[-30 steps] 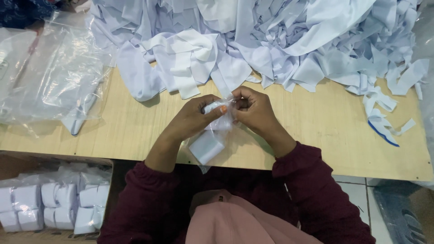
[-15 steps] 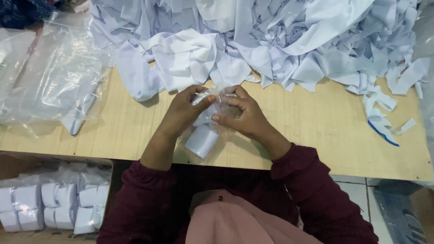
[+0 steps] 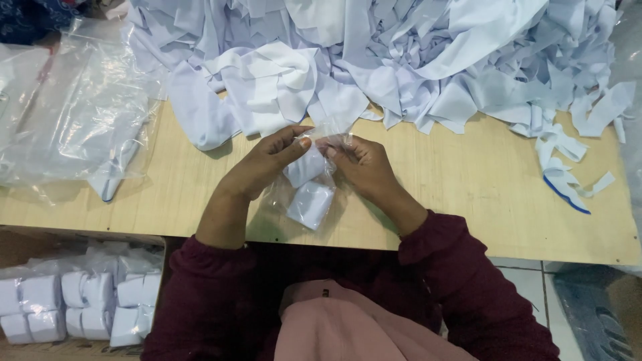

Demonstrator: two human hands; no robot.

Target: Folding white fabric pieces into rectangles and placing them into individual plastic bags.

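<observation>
Hands, left (image 3: 264, 164) and right (image 3: 364, 167), both pinching one clear bag (image 3: 309, 194) of two white folded pieces.

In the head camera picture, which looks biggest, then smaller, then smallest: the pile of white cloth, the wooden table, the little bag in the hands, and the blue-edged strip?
1. Wooden table, though the cloth pile hides part of it.
2. Pile of white cloth.
3. Little bag, held by the left hand and right hand.
4. Blue-edged strip.

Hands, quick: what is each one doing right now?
Left hand: closed, pinching the top of the clear bag holding folded white cloth.
Right hand: closed, pinching the same bag top.
</observation>
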